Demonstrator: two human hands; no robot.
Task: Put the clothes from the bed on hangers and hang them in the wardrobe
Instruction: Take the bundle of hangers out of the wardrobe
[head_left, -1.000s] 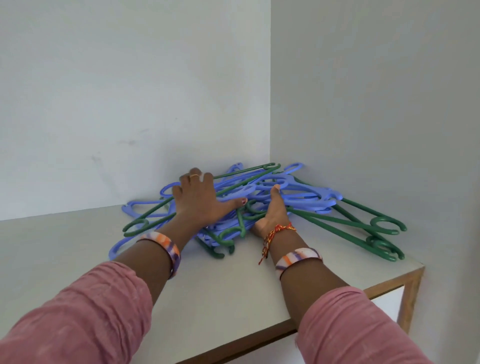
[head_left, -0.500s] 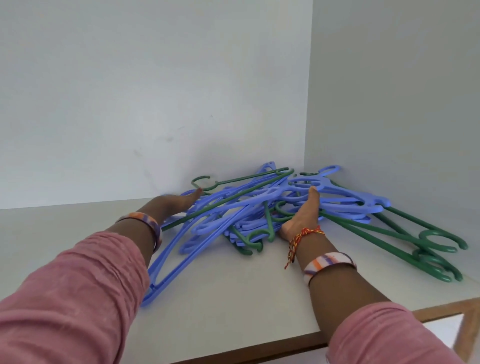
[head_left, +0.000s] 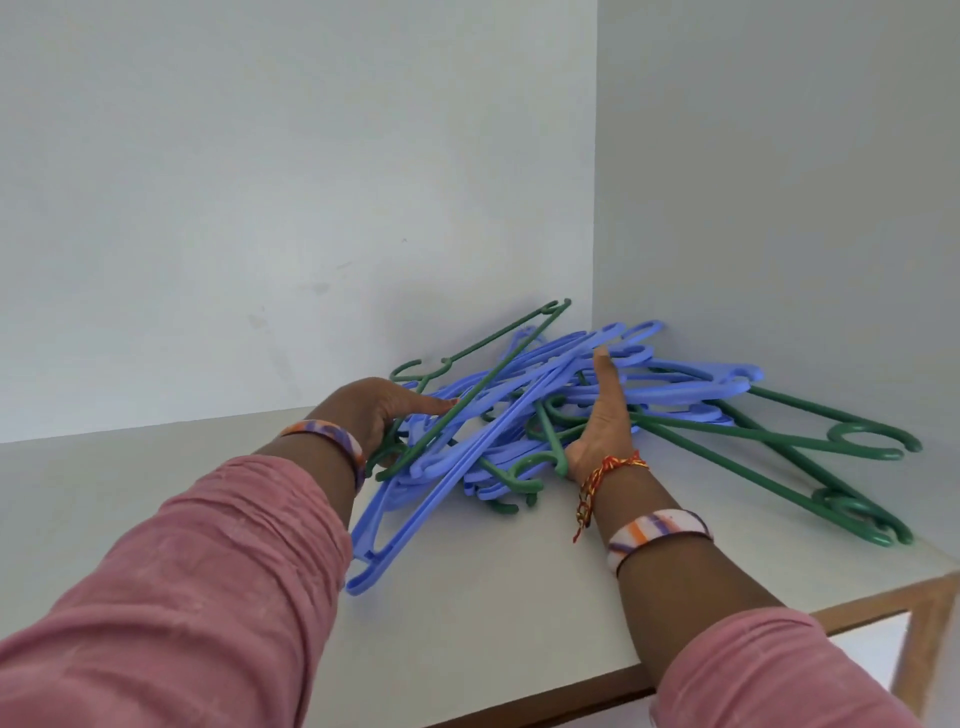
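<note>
We have both hands in the tangled pile of hangers (head_left: 561, 410) that lies in the back right corner of the white surface (head_left: 493, 597), against the two walls. A second ago our left hand (head_left: 387, 415) lay flat on top of the pile; now it has dropped to the pile's left edge and its fingers curl around a green hanger (head_left: 483, 384) and the blue ones (head_left: 441, 483) beside it. That bundle has tipped up and slid toward us, so one long blue hanger now reaches out over the surface toward the front edge. Our right hand (head_left: 602, 415) has hardly moved: it stands on edge in the middle of the pile with the thumb up, pressing against the blue hangers; we cannot tell whether the hidden fingers grip anything. Two green hangers (head_left: 831, 467) lie apart on the right, untouched.

We judge that we are pulling a few hangers free of the tangle, the first step. No clothes, bed or wardrobe rail show here, so the hanging itself is all ahead.
</note>
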